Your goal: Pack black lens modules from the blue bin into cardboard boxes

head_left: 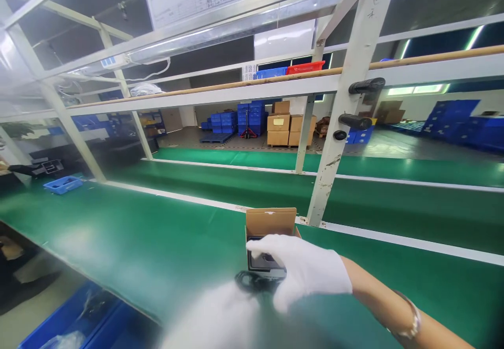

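Note:
A small brown cardboard box (271,222) stands on the green bench with its lid flap raised. Inside it lies a dark, flat item (260,261), partly covered by my hand. My right hand (305,265), in a white glove, reaches over the box with fingers stretched across its opening and thumb apart, lower down. In front of the box is a black bundle (252,282) that looks like coiled cable. My left hand (220,315), also white-gloved and smeared by motion, has the bundle at its fingertips and appears to hold it; its fingers are not clear.
A white metal post (334,144) rises just behind the box, carrying a long shelf rail (212,97). At the far left of the bench sits a blue tray (63,184). Blue bins (74,317) stand below the bench's near edge. Stacked cartons (278,128) are in the background.

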Demonstrator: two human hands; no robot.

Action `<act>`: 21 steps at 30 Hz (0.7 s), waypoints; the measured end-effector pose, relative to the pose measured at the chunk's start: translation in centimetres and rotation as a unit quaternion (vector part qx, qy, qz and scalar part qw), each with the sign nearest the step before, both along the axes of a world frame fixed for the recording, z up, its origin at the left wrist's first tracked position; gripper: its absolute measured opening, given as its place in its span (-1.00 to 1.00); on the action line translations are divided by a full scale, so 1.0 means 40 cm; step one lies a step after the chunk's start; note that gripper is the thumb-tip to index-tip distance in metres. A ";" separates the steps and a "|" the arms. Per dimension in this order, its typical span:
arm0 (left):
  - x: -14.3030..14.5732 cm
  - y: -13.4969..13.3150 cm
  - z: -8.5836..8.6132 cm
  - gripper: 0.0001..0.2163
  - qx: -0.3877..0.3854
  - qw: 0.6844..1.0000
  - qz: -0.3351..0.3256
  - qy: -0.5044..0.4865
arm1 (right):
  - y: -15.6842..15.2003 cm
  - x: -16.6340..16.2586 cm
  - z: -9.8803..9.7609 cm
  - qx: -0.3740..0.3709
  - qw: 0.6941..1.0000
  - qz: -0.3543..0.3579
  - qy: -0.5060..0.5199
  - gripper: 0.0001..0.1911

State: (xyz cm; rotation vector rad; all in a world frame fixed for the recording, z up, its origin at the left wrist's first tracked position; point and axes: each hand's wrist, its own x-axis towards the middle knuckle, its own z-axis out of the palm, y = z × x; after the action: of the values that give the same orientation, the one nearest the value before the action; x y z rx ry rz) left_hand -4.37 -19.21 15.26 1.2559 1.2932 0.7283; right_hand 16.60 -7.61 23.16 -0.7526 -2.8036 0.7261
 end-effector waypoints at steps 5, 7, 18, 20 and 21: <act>0.025 0.136 0.113 -0.76 0.264 0.932 0.086 0.232 | -0.034 0.013 0.044 0.026 0.988 -0.139 0.053 -0.82; 0.043 0.188 0.130 -0.76 0.377 0.874 0.142 0.271 | -0.008 0.035 0.036 -0.005 0.976 -0.200 0.089 -0.83; 0.141 0.317 0.127 -0.70 0.156 0.955 -0.252 -0.029 | 0.051 0.062 -0.023 0.045 0.959 -0.243 0.135 -0.51; 0.135 0.337 0.140 -0.77 0.152 0.948 -0.278 0.004 | 0.063 0.074 -0.028 0.145 0.969 -0.177 0.091 -0.64; 0.132 0.348 0.143 -0.75 0.144 0.948 -0.284 0.007 | 0.069 0.080 -0.029 0.200 0.967 -0.153 0.051 -0.70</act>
State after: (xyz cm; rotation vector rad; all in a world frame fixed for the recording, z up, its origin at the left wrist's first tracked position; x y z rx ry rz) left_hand 0.90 -5.29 20.97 1.7705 0.7806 0.4949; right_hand 19.79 -4.86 22.02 -0.9963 -2.5324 0.1358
